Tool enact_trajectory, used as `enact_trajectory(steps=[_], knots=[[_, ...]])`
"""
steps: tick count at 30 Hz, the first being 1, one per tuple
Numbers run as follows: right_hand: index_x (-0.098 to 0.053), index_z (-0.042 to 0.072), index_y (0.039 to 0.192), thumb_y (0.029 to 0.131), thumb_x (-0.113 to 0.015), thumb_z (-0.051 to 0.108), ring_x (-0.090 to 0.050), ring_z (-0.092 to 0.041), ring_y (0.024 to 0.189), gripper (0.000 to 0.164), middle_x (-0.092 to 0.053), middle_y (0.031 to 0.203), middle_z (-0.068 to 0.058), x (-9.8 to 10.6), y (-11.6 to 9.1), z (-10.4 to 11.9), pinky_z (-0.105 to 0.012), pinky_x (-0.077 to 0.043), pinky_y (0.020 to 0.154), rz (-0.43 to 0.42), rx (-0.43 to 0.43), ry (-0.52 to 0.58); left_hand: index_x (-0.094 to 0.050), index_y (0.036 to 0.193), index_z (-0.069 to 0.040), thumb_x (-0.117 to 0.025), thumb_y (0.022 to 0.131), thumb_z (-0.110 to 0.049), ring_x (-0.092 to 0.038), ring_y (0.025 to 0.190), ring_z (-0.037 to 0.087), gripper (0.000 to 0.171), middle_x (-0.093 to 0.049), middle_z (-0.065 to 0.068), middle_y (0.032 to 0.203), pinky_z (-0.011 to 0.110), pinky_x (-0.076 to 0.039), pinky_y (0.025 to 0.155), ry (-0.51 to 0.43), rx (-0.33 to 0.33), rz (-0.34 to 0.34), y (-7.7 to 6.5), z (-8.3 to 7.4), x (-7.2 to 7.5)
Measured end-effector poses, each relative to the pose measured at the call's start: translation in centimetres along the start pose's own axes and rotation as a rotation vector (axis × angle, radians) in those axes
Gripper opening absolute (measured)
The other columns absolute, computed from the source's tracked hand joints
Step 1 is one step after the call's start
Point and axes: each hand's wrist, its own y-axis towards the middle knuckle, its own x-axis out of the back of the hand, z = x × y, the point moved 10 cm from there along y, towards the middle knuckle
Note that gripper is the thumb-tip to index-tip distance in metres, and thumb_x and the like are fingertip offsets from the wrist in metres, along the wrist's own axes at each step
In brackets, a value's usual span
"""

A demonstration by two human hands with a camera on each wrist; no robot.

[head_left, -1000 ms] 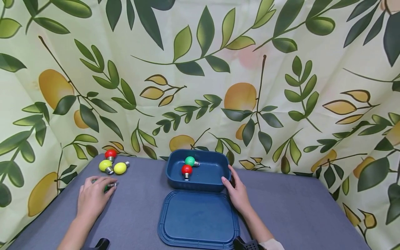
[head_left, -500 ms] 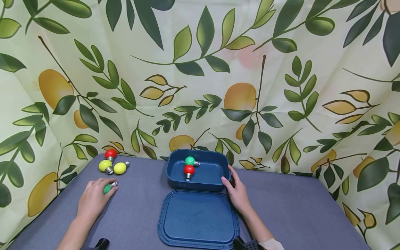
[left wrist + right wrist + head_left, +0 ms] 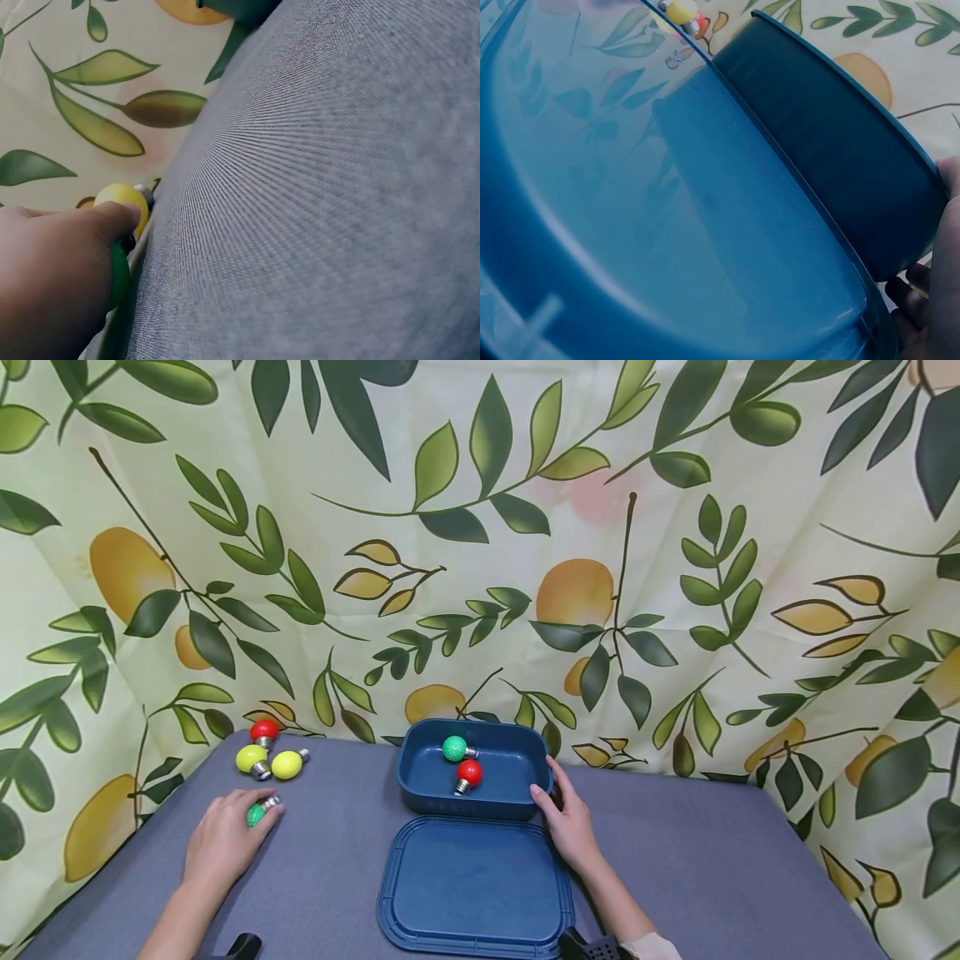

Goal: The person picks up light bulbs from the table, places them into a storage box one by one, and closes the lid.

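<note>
Left hand [image 3: 225, 837] pinches green bulb [image 3: 256, 815], right hand [image 3: 570, 828] grips blue box [image 3: 472, 808] at right end — red bulb [image 3: 470, 772] and second green bulb [image 3: 453, 747] inside, blue lid [image 3: 476, 887] in front

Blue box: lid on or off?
Off. The lid lies on the table in front of the blue box, and a green bulb and a red bulb show inside.

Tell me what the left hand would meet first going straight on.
Probably the rightmost yellow bulb, lying ahead of the left hand and the green bulb it holds, though depth is unclear.
</note>
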Motion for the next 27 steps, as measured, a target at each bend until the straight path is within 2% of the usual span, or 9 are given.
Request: enact_trajectory(steps=[3, 8, 14, 17, 20, 22, 24, 27], knots=[[-0.033, 0.028, 0.158, 0.102, -0.058, 0.042, -0.052, -0.031, 0.140, 0.064, -0.048, 0.156, -0.014, 0.0, 0.0, -0.1, -0.054, -0.041, 0.114, 0.000, -0.014, 0.014, -0.072, 0.116, -0.002, -0.075, 0.089, -0.023, -0.062, 0.098, 0.048, 0.034, -0.069, 0.027, 0.112, 0.060, -0.047, 0.078, -0.020, 0.012, -0.009, 0.0, 0.0, 0.2], [-0.033, 0.026, 0.159, 0.102, -0.058, 0.041, -0.053, -0.032, 0.139, 0.064, -0.050, 0.154, -0.016, 0.0, -0.1, 0.0, -0.054, -0.042, 0.113, 0.000, -0.009, 0.004, -0.071, 0.119, -0.005, -0.073, 0.092, -0.027, -0.065, 0.099, 0.049, 0.035, -0.069, 0.025, 0.112, 0.058, -0.047, 0.074, -0.054, 0.041, -0.030, 0.2, -0.1, 0.6], [-0.032, 0.025, 0.159, 0.102, -0.058, 0.041, -0.052, -0.033, 0.139, 0.064, -0.048, 0.156, -0.017, -0.1, -0.2, 0.2, -0.056, -0.042, 0.113, 0.005, -0.001, 0.000, -0.069, 0.124, -0.003, -0.071, 0.095, -0.032, -0.066, 0.102, 0.048, 0.041, -0.068, 0.028, 0.119, 0.059, -0.048, 0.077, -0.205, 0.133, -0.041, 0.4, 0.0, 1.0], [-0.032, 0.024, 0.159, 0.102, -0.058, 0.040, -0.052, -0.034, 0.140, 0.064, -0.046, 0.157, -0.017, -0.1, -0.2, 0.3, -0.056, -0.041, 0.114, 0.009, 0.000, 0.001, -0.069, 0.123, -0.002, -0.073, 0.093, -0.030, -0.069, 0.098, 0.045, 0.041, -0.069, 0.028, 0.118, 0.058, -0.050, 0.077, -0.247, 0.147, -0.062, 0.4, -0.4, 1.4], [-0.033, 0.024, 0.159, 0.102, -0.058, 0.039, -0.053, -0.033, 0.139, 0.064, -0.046, 0.157, -0.016, 0.0, -0.2, 0.4, -0.055, -0.041, 0.113, 0.005, 0.003, 0.010, -0.071, 0.119, -0.002, -0.076, 0.091, -0.027, -0.072, 0.095, 0.043, 0.037, -0.072, 0.026, 0.114, 0.051, -0.053, 0.075, -0.265, 0.131, -0.083, 0.5, -1.2, 1.9], [-0.033, 0.024, 0.159, 0.102, -0.058, 0.039, -0.053, -0.033, 0.139, 0.064, -0.047, 0.156, -0.016, 0.0, -0.2, 0.4, -0.055, -0.042, 0.113, 0.003, 0.004, 0.018, -0.073, 0.117, -0.003, -0.078, 0.089, -0.026, -0.073, 0.094, 0.042, 0.036, -0.073, 0.024, 0.112, 0.041, -0.054, 0.071, -0.270, 0.115, -0.088, 0.6, -1.9, 2.2], [-0.033, 0.025, 0.159, 0.102, -0.058, 0.039, -0.054, -0.032, 0.138, 0.063, -0.049, 0.155, -0.015, 0.1, -0.2, 0.3, -0.054, -0.042, 0.113, 0.000, 0.001, 0.022, -0.073, 0.115, -0.003, -0.079, 0.088, -0.025, -0.074, 0.093, 0.040, 0.035, -0.074, 0.023, 0.110, 0.031, -0.052, 0.068, -0.278, 0.098, -0.086, 0.8, -2.6, 2.4], [-0.033, 0.025, 0.159, 0.102, -0.058, 0.039, -0.055, -0.031, 0.138, 0.063, -0.049, 0.155, -0.015, 0.1, -0.2, 0.4, -0.054, -0.043, 0.113, -0.001, 0.002, 0.022, -0.074, 0.114, -0.005, -0.079, 0.088, -0.025, -0.075, 0.091, 0.036, 0.033, -0.076, 0.019, 0.106, 0.024, -0.050, 0.066, -0.284, 0.080, -0.084, 1.0, -3.7, 2.6]])
